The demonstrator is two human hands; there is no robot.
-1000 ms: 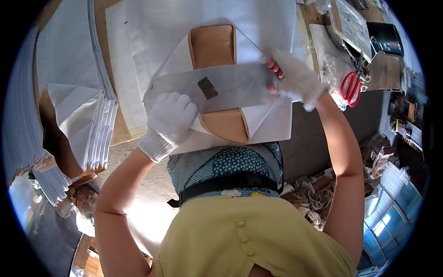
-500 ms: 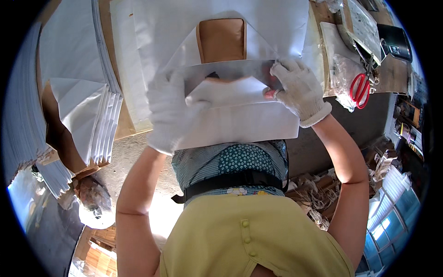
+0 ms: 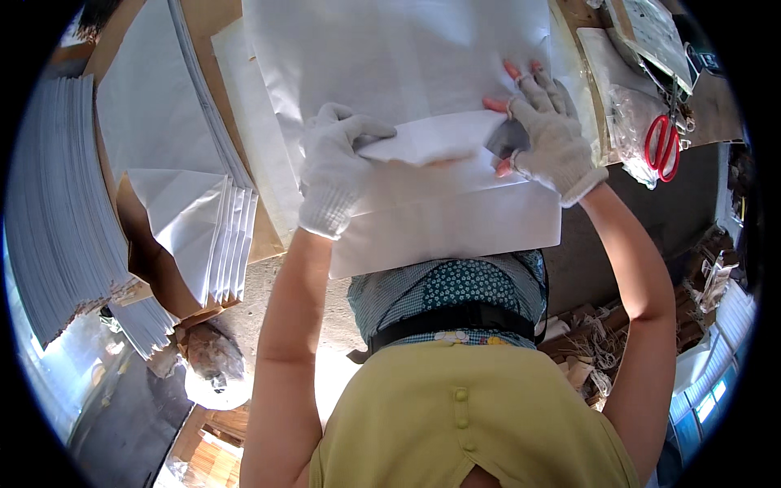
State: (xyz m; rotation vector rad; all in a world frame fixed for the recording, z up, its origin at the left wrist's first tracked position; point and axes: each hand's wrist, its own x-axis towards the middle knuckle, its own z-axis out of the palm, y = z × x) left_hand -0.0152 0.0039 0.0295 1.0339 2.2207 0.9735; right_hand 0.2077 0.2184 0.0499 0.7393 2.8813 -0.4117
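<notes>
A large white paper sheet point(image 3: 382, 61) lies in front of me, and its near part point(image 3: 455, 224) reaches the table edge at my waist. Across it runs a raised white flap point(image 3: 439, 134) with an uneven near edge. My left hand point(image 3: 333, 167), in a white knit glove, is bent around the flap's left end, its fingers pointing right. At the other end my right hand point(image 3: 551, 130) lies with fingers spread; its glove leaves reddish fingertips bare. A grey, smooth piece point(image 3: 508, 138) shows between its thumb and forefinger, mostly hidden.
Stacks of white sheets point(image 3: 61, 195) and folded white-and-brown paper point(image 3: 183, 220) stand at left. Red-handled scissors point(image 3: 663, 150) lie by clear plastic wrap point(image 3: 633, 114) at right. Below, scraps point(image 3: 582, 350) litter the floor.
The brown panel and most of the grey strip are now covered by white paper. My right fingers have spread out flat. The whole view has shifted, so things sit further right.
</notes>
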